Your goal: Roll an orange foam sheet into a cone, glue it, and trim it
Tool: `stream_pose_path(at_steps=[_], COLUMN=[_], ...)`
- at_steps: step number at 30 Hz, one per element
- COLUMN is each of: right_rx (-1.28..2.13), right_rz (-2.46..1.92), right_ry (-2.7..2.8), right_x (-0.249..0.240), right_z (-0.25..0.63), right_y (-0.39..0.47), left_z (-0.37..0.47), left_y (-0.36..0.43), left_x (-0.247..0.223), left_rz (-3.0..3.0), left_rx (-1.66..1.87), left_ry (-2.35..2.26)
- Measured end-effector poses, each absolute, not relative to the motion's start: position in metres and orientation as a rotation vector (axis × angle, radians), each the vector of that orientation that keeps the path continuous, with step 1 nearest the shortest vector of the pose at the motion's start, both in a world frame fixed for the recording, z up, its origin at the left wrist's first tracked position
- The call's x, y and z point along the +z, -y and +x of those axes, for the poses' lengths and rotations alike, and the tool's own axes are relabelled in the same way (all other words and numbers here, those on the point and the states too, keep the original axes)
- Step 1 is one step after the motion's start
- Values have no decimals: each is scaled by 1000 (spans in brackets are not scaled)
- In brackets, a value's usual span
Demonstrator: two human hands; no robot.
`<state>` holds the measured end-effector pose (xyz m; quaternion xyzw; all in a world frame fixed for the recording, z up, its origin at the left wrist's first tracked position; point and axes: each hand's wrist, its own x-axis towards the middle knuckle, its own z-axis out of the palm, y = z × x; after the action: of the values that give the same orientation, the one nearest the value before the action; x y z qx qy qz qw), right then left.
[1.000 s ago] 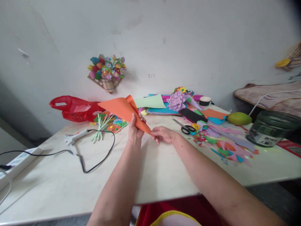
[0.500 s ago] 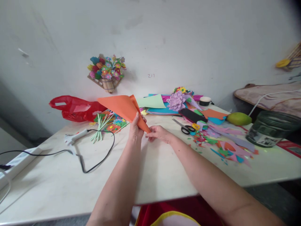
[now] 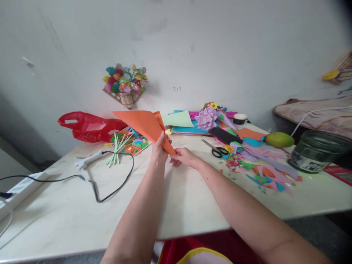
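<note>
An orange sheet rolled into a cone (image 3: 143,123) is held above the table, its wide end up and to the left and its tip down to the right. My left hand (image 3: 160,147) is closed around the lower half, thumb on the near side. At the narrow tip, my right hand (image 3: 183,157) pinches the end between its fingers. Behind the cone lies a pale green sheet (image 3: 178,118) on a stack of blue sheets (image 3: 184,129). Black-handled scissors (image 3: 217,150) rest open to the right of my right hand.
Left on the white table (image 3: 110,223) lie a glue gun (image 3: 89,159) with a black cable, pale green sticks (image 3: 118,148) and a red plastic bag (image 3: 90,128). Coloured scraps (image 3: 271,176), a purple flower (image 3: 206,118), a green mango-like fruit (image 3: 279,139) and a glass jar (image 3: 316,150) occupy the right.
The cone's wide end has shifted very slightly, its upper edge opening a little to the right. Both hands keep their hold in almost the same place.
</note>
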<state>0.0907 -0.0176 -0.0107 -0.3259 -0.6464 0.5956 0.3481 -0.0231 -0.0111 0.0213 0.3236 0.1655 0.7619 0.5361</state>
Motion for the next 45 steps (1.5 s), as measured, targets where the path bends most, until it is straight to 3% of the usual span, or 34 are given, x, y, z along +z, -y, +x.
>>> stream_pose_path(at_steps=[12, 45], right_rx=[1216, 1360], right_rz=[-815, -806], right_ry=[1719, 1768], right_x=[-21, -14], right_z=[81, 80], right_y=[9, 16], left_z=[-14, -34], left_y=[14, 16], left_x=[25, 18], left_rz=[934, 1146], left_rx=[1822, 1501], left_ry=[-492, -400])
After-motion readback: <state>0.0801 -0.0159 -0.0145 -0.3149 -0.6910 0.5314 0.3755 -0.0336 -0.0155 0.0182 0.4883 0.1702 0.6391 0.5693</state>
